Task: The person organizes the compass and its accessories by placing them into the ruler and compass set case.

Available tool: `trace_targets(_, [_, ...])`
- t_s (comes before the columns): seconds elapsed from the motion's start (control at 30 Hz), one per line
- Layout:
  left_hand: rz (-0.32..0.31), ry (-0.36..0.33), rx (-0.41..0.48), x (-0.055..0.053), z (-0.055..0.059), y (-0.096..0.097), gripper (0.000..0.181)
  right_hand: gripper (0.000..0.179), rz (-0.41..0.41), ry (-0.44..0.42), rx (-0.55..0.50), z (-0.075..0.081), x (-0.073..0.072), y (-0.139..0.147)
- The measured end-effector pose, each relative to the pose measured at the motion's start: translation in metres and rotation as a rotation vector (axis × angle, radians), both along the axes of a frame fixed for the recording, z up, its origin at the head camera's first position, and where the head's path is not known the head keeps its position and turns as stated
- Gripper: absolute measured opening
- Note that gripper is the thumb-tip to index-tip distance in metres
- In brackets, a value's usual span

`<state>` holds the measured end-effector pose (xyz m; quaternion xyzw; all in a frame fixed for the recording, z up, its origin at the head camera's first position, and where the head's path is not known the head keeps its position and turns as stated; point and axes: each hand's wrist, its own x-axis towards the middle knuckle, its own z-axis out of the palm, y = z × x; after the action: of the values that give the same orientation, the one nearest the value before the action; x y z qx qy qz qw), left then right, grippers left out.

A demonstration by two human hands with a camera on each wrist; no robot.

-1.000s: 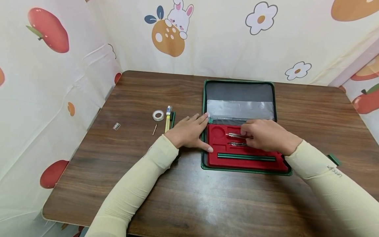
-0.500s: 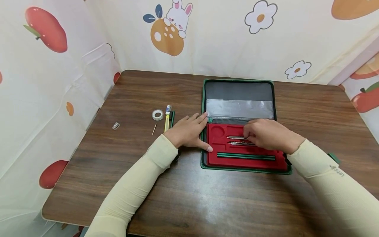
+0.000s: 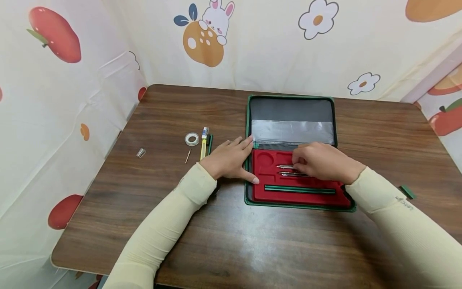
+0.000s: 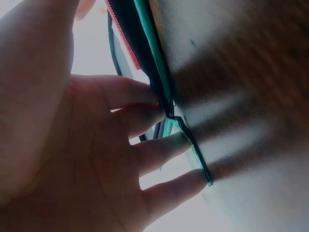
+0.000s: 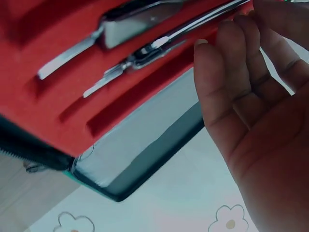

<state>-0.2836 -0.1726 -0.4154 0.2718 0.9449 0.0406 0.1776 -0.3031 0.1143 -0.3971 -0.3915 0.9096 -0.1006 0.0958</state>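
Observation:
An open green zip case (image 3: pixel 300 207) lies on the table, its lower half fitted with a red moulded tray (image 3: pixel 266 178). My left hand (image 3: pixel 231 160) rests with straight fingers across the case's left edge, the thumb over the tray. In the right wrist view, a slim metal drawing compass (image 5: pixel 145 53) lies along a tray slot, and my right hand (image 3: pixel 319 160) pinches its upper end between thumb and fingertips. Beside it sits a second metal instrument (image 5: pixel 130 29) with a thicker body. A green triangular rod (image 3: pixel 299 189) lies in the tray's near slot.
Left of the case are a tape roll (image 3: pixel 191 139), a yellow-barrelled tool (image 3: pixel 203 146), a thin small stick (image 3: pixel 188 156) and a metal sharpener (image 3: pixel 141 152). At the far right lies a small green block (image 3: pixel 408 192). The lid's pocket (image 3: pixel 292 131) is see-through.
The far compass has settled lower into the tray. My right hand shifted slightly right, then back left along it. The left hand stays in place.

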Motion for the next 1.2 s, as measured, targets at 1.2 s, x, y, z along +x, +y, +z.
trace_targets(1.2, [0.018, -0.014, 0.013, -0.002, -0.003, 0.003, 0.113, 0.017, -0.197, -0.237, 0.019, 0.004, -0.009, 0.052])
